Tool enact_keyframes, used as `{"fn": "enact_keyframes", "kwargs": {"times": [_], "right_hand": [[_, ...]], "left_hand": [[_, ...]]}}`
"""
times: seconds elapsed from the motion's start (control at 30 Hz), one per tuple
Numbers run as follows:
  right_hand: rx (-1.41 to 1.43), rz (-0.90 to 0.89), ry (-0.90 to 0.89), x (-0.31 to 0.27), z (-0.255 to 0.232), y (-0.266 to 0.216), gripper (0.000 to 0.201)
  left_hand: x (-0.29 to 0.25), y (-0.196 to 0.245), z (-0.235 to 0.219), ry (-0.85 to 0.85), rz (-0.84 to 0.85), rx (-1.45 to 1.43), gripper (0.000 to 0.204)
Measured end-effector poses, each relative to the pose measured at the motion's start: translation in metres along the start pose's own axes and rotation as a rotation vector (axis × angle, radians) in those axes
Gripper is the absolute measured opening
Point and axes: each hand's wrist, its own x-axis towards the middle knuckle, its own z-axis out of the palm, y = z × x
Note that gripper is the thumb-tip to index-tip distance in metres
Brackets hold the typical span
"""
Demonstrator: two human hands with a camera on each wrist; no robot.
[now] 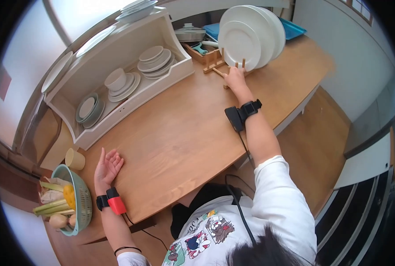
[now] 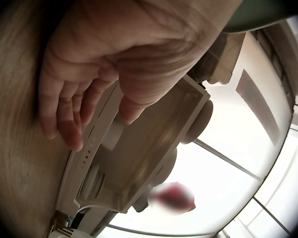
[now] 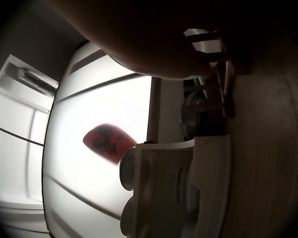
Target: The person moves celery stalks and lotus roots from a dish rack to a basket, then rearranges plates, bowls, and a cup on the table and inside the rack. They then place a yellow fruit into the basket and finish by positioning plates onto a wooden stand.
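On the right, my right hand grips the near side of a wooden plate rack, beside its upright pegs. Several large white plates stand on edge in the rack, just beyond the fingers. The right wrist view is dark, with the rack close to the hand. My left hand rests at the left of the wooden table, palm turned up and fingers loosely bent, holding nothing. Next to it are a cream cup and a green basket of vegetables.
A white shelf unit along the back holds stacked plates, a white bowl and grey-green dishes. Behind the rack are a lidded pan, a wooden box of utensils and a blue tray. A cable trails from the right wrist.
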Motion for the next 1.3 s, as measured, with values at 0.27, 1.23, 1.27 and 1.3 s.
{"fn": "enact_keyframes", "kwargs": {"times": [0.27,1.23,1.27,1.3], "right_hand": [[0.059,-0.028,-0.057,0.001,0.001,0.001,0.038],[-0.068,-0.02,-0.009,0.011,0.009,0.008,0.04],[-0.077,-0.039,-0.027,0.01,0.007,0.009,0.041],[-0.061,-0.057,-0.008,0.01,0.008,0.011,0.042]], "left_hand": [[0.002,0.0,-0.004,-0.006,0.02,0.021,0.041],[0.0,0.0,-0.005,-0.088,0.014,-0.02,0.04],[0.0,0.001,-0.005,-0.076,0.035,-0.022,0.04],[-0.001,0.001,-0.003,-0.063,0.028,-0.012,0.041]]}}
